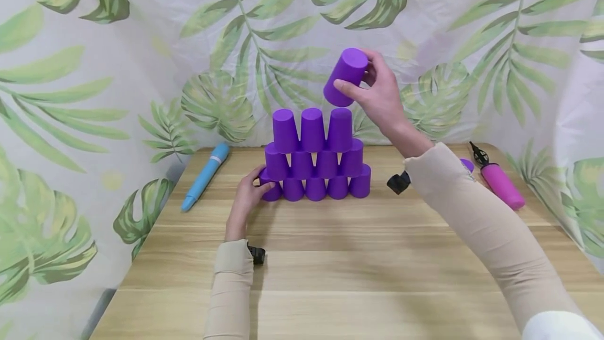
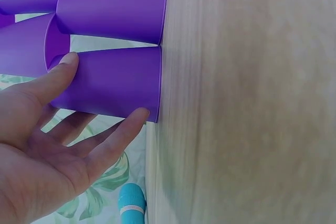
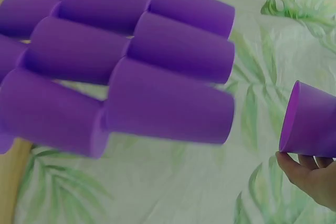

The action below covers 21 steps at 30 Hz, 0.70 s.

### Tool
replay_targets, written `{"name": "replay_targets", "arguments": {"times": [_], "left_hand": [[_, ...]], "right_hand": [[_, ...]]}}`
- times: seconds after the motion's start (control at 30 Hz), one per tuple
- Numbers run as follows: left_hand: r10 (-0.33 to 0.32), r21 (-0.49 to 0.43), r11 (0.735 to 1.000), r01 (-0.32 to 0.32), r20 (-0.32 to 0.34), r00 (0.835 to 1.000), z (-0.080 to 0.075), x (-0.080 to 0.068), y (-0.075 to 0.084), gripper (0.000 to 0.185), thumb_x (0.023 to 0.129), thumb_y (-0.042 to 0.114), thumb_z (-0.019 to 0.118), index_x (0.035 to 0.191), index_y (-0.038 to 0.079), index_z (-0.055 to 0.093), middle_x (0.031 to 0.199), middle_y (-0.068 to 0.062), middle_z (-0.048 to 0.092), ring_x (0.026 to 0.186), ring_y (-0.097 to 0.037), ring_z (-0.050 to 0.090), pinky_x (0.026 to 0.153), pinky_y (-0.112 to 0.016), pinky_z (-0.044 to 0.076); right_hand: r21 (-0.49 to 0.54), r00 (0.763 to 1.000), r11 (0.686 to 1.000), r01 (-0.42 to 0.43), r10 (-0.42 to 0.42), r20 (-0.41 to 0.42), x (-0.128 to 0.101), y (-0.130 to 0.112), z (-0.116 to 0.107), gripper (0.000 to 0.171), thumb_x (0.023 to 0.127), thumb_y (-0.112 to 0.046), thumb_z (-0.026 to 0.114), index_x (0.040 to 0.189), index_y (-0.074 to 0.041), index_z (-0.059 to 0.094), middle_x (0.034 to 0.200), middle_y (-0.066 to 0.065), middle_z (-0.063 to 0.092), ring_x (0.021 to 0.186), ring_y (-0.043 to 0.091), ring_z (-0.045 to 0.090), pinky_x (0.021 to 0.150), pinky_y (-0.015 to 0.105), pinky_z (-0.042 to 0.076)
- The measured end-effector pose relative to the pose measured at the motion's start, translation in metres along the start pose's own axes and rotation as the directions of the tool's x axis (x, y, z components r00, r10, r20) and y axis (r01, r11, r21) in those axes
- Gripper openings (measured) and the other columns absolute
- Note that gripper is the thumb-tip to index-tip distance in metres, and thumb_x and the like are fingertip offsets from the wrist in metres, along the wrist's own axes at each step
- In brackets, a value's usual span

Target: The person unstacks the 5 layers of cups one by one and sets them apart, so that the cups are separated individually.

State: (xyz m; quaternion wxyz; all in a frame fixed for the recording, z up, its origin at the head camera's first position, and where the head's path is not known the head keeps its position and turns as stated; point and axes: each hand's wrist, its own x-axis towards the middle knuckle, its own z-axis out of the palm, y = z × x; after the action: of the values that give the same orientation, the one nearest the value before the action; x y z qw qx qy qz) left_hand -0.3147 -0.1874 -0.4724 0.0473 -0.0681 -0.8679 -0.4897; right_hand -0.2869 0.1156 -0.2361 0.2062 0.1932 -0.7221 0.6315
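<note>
A pyramid of upturned purple cups (image 1: 313, 159) stands three rows high on the wooden table (image 1: 330, 266). My right hand (image 1: 377, 93) holds one more purple cup (image 1: 346, 76) tilted in the air, above the right end of the top row; in the right wrist view that cup (image 3: 311, 121) sits at my fingertips (image 3: 294, 166), apart from the stack (image 3: 131, 61). My left hand (image 1: 250, 193) rests its thumb and fingers against the bottom-left cup (image 2: 110, 80), fingers nearly straight, thumb (image 2: 58, 74) on its side.
A blue pen-shaped tool (image 1: 205, 176) lies at the table's left edge. A pink hand pump (image 1: 500, 182) lies at the right, with another purple cup (image 1: 467, 163) partly hidden behind my right sleeve. A leaf-print cloth (image 1: 141, 67) hangs behind and beside the table.
</note>
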Motion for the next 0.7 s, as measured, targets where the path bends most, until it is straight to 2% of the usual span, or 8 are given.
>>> {"name": "replay_targets", "arguments": {"times": [0.13, 0.4, 0.57, 0.7], "left_hand": [[-0.002, 0.004, 1.000, 0.002, 0.000, 1.000, 0.000, 0.000, -0.002, 0.059, 0.089, 0.009, 0.069, 0.143, 0.004, 0.044, 0.136, -0.025, 0.050, 0.126, -0.038, 0.048, 0.101, -0.050, 0.044], [-0.007, -0.028, 1.000, 0.007, 0.011, 1.000, 0.001, 0.003, -0.003, 0.059, 0.089, 0.009, 0.068, 0.143, 0.004, 0.043, 0.137, -0.024, 0.050, 0.126, -0.037, 0.047, 0.101, -0.049, 0.045], [-0.007, -0.026, 1.000, 0.008, 0.021, 1.000, 0.002, 0.003, -0.002, 0.060, 0.090, 0.009, 0.068, 0.144, 0.003, 0.043, 0.138, -0.024, 0.049, 0.127, -0.037, 0.046, 0.102, -0.049, 0.044], [-0.002, -0.034, 0.999, 0.003, 0.019, 1.000, 0.000, 0.003, -0.002, 0.060, 0.090, 0.007, 0.067, 0.143, 0.002, 0.042, 0.138, -0.026, 0.048, 0.127, -0.038, 0.046, 0.102, -0.049, 0.044]], "right_hand": [[0.015, 0.998, 1.000, 0.000, 0.001, -0.056, -0.005, 0.020, -0.020, 0.061, 0.079, -0.010, 0.079, 0.133, -0.008, 0.049, 0.121, 0.011, 0.060, 0.107, 0.022, 0.058, 0.095, 0.033, 0.048], [0.056, 0.982, 0.998, -0.020, 0.030, -0.185, -0.032, 0.033, -0.060, 0.059, 0.079, -0.008, 0.079, 0.131, -0.008, 0.050, 0.120, 0.011, 0.059, 0.112, 0.023, 0.056, 0.101, 0.032, 0.045], [0.006, 0.965, 0.988, -0.151, 0.149, -0.216, -0.060, 0.039, -0.085, 0.061, 0.081, -0.015, 0.079, 0.133, -0.013, 0.047, 0.124, 0.007, 0.058, 0.119, 0.019, 0.054, 0.104, 0.031, 0.041], [-0.001, 0.950, 0.977, -0.212, 0.206, -0.233, -0.081, 0.047, -0.103, 0.061, 0.083, -0.018, 0.078, 0.133, -0.015, 0.045, 0.123, 0.005, 0.058, 0.120, 0.018, 0.051, 0.100, 0.026, 0.040]]}}
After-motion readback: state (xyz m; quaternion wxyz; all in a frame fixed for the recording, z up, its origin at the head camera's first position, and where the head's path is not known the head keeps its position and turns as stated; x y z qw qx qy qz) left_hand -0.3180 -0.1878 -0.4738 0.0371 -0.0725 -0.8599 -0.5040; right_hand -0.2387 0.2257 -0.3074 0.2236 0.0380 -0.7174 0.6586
